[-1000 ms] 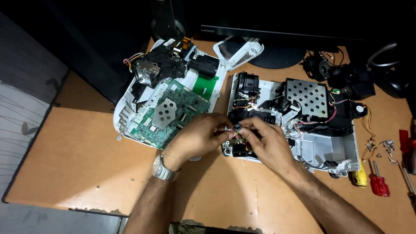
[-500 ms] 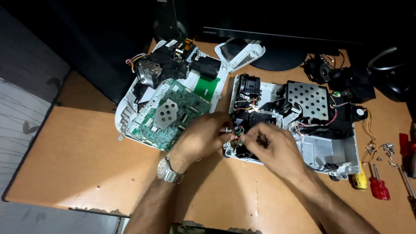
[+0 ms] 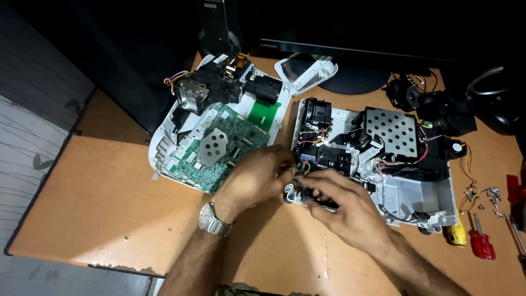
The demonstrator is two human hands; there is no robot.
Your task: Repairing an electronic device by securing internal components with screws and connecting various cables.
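The left hand (image 3: 257, 178), with a silver wristwatch (image 3: 212, 219), and the right hand (image 3: 342, 205) meet at the near corner of the opened white plastic machine shell (image 3: 416, 197) on the brown wooden counter (image 3: 98, 219). Both hands pinch small coloured wires (image 3: 303, 166) with narrow fingers, keeping them steady. Farther back lies the green circuit board (image 3: 219, 148).

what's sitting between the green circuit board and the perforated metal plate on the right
In the head view, between the green circuit board and the perforated metal plate stand a black module and coloured wires in the right white housing.
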